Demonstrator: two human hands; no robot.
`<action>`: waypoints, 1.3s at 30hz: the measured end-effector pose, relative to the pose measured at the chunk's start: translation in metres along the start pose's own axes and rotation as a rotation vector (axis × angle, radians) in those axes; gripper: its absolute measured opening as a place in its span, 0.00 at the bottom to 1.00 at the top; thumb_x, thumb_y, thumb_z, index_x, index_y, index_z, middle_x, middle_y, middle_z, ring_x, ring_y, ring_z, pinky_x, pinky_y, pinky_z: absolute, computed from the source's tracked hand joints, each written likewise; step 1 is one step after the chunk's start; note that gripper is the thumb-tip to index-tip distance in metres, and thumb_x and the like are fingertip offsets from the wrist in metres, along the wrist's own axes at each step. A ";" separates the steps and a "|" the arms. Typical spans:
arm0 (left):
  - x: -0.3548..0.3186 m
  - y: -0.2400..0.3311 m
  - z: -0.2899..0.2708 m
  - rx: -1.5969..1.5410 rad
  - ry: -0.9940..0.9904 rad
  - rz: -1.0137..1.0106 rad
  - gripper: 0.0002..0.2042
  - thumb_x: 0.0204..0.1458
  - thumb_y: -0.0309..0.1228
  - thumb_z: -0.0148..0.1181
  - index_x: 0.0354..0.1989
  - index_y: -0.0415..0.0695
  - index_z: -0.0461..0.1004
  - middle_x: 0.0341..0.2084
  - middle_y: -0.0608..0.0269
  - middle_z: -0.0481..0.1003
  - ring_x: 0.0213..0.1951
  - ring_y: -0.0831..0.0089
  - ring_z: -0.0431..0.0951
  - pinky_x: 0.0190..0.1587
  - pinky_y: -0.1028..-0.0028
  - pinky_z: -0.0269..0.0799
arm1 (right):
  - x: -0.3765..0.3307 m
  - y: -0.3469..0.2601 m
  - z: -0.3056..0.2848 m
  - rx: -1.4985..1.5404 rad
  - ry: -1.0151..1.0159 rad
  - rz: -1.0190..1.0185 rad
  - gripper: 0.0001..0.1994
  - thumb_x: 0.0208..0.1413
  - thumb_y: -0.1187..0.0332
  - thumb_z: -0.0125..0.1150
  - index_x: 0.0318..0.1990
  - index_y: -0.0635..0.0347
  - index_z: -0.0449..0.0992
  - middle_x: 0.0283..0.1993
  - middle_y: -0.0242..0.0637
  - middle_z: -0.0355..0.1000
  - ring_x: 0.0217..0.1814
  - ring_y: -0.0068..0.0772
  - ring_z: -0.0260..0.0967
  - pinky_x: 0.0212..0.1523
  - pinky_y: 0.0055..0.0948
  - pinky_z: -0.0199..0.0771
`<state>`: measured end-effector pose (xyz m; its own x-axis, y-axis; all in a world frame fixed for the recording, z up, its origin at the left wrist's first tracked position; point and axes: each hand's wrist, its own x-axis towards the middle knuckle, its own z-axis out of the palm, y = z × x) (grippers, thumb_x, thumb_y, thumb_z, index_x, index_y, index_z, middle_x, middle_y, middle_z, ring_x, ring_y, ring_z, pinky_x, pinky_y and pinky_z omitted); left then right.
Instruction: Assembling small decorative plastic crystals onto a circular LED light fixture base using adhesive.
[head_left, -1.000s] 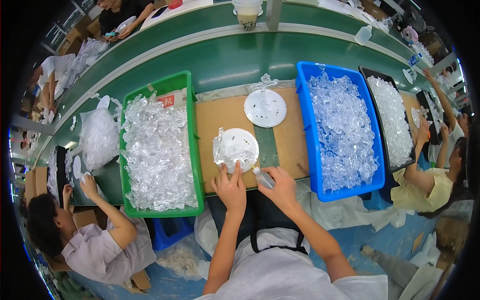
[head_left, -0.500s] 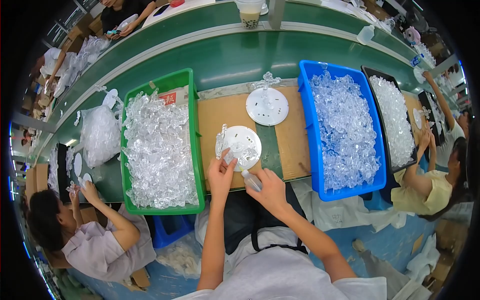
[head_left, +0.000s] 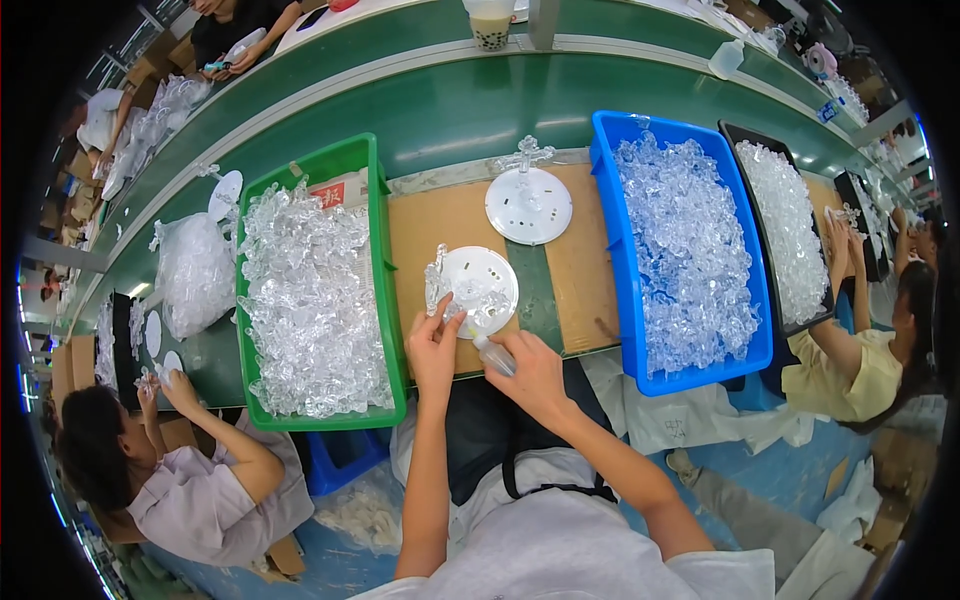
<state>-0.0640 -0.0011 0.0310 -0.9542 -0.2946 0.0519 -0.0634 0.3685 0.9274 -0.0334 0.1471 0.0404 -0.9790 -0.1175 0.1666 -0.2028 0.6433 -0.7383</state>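
Observation:
My left hand [head_left: 432, 348] is closed, thumb and fingers pinching a small clear plastic piece [head_left: 466, 314] at the near edge of a round white disc [head_left: 492, 268]. My right hand [head_left: 532, 372] grips a small translucent squeeze bottle [head_left: 496, 358], tilted so that its thin tip points at that piece. Whether the tip touches it I cannot tell. Another clear moulded part [head_left: 434, 280] stands at the disc's left edge. Farther back lies a second white disc [head_left: 530, 212] with slots, a branching clear plastic figure [head_left: 524, 153] at its far edge.
A green bin [head_left: 384, 250] of clear pieces stands left, a blue bin [head_left: 627, 250] of similar pieces right. Beyond the blue one is a black tray [head_left: 816, 320]. Cardboard [head_left: 585, 285] covers part of the green bench. Co-workers sit either side; a drink cup [head_left: 490, 25] stands behind.
The whole view has shifted slightly. My hands keep nearly the same pose at the disc, bottle tip still by the clear piece. At right, a co-worker's raised arm has come down.

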 end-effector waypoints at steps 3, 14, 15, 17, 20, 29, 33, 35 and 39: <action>-0.001 -0.002 0.000 0.007 -0.008 0.003 0.17 0.47 0.24 0.62 0.48 0.42 0.75 0.21 0.74 0.58 0.22 0.85 0.56 0.23 0.82 0.52 | -0.001 -0.002 -0.001 -0.002 -0.032 -0.013 0.15 0.38 0.66 0.65 0.37 0.55 0.73 0.31 0.38 0.69 0.35 0.42 0.69 0.33 0.37 0.70; -0.007 0.006 0.003 0.020 -0.028 -0.089 0.16 0.52 0.27 0.57 0.50 0.40 0.72 0.21 0.76 0.63 0.23 0.86 0.57 0.23 0.82 0.55 | 0.029 0.017 -0.047 0.163 0.287 0.134 0.18 0.45 0.70 0.67 0.44 0.64 0.71 0.37 0.39 0.71 0.41 0.29 0.71 0.41 0.27 0.72; -0.008 0.009 0.003 0.027 -0.037 -0.106 0.16 0.52 0.27 0.57 0.50 0.40 0.72 0.20 0.77 0.61 0.23 0.86 0.56 0.23 0.82 0.54 | 0.038 0.030 -0.043 0.214 0.359 0.131 0.18 0.46 0.72 0.66 0.45 0.65 0.69 0.40 0.40 0.70 0.43 0.30 0.70 0.44 0.28 0.71; -0.008 0.009 0.005 0.029 -0.045 -0.117 0.16 0.52 0.27 0.57 0.51 0.40 0.71 0.20 0.77 0.59 0.23 0.85 0.55 0.22 0.82 0.53 | 0.049 0.049 -0.034 0.263 0.435 0.123 0.19 0.47 0.74 0.65 0.47 0.66 0.67 0.43 0.41 0.69 0.46 0.31 0.69 0.48 0.29 0.71; -0.009 -0.002 0.007 -0.001 -0.020 -0.074 0.16 0.52 0.26 0.57 0.51 0.41 0.71 0.20 0.78 0.57 0.22 0.85 0.53 0.21 0.82 0.49 | 0.052 0.069 -0.023 0.315 0.398 0.135 0.24 0.48 0.76 0.64 0.50 0.67 0.60 0.49 0.47 0.64 0.53 0.37 0.65 0.55 0.31 0.66; -0.033 -0.013 0.013 0.024 0.164 0.028 0.17 0.50 0.29 0.61 0.49 0.40 0.73 0.13 0.58 0.61 0.16 0.77 0.60 0.20 0.73 0.58 | 0.023 0.051 -0.043 -0.049 0.364 0.141 0.29 0.43 0.80 0.62 0.55 0.66 0.59 0.56 0.51 0.60 0.57 0.47 0.63 0.59 0.37 0.63; -0.052 -0.024 -0.001 0.367 0.246 0.298 0.11 0.49 0.27 0.59 0.42 0.40 0.75 0.17 0.58 0.65 0.21 0.66 0.65 0.26 0.68 0.61 | 0.038 -0.031 -0.084 -0.116 0.115 -0.193 0.28 0.40 0.82 0.59 0.53 0.57 0.67 0.56 0.47 0.63 0.58 0.49 0.62 0.55 0.37 0.66; -0.049 -0.034 0.003 0.444 0.258 0.413 0.10 0.49 0.29 0.60 0.39 0.42 0.76 0.18 0.57 0.66 0.24 0.59 0.68 0.28 0.64 0.63 | 0.081 -0.058 -0.074 -0.145 -0.030 -0.464 0.25 0.40 0.81 0.56 0.51 0.52 0.70 0.55 0.45 0.65 0.58 0.47 0.63 0.53 0.37 0.67; -0.047 -0.042 0.019 0.348 0.277 0.505 0.06 0.49 0.27 0.58 0.33 0.40 0.75 0.23 0.53 0.66 0.27 0.53 0.65 0.35 0.58 0.62 | 0.150 -0.045 -0.031 -0.330 -0.138 -0.931 0.17 0.45 0.75 0.52 0.45 0.50 0.74 0.49 0.42 0.69 0.47 0.43 0.70 0.42 0.35 0.73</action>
<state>-0.0221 0.0136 -0.0174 -0.7841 -0.2100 0.5840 0.2357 0.7698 0.5932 -0.1704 0.1236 0.1192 -0.4308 -0.7552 0.4940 -0.8955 0.4258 -0.1299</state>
